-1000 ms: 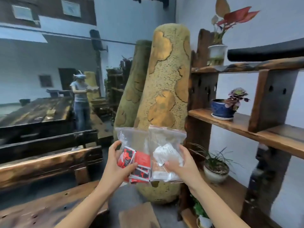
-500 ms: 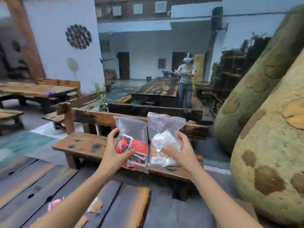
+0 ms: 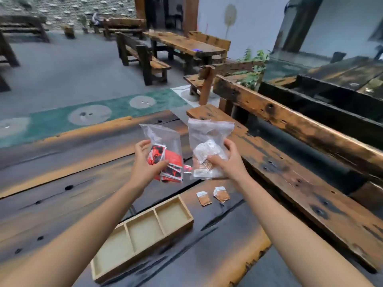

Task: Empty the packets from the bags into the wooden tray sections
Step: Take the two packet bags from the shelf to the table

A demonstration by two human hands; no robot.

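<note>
1. Now, in the head view, the left hand (image 3: 145,164) grips the bag of red packets (image 3: 165,150) and the right hand (image 3: 226,162) grips the bag of white and brown packets (image 3: 207,146), both above the wooden tray (image 3: 143,230).
2. Loose packets (image 3: 204,198) lie on the desk (image 3: 62,193) just beyond the tray.
3. The bags look light, limp and slippery, so pinching the bottom corners seems best for tipping them.

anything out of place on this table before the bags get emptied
Yes. Two small brown-and-white packets lie loose on the dark wooden table, just past the right end of the pale three-section wooden tray, outside its sections. A red packet also lies loose, seen between the clear bag of red packets and the clear bag of white packets.
</note>
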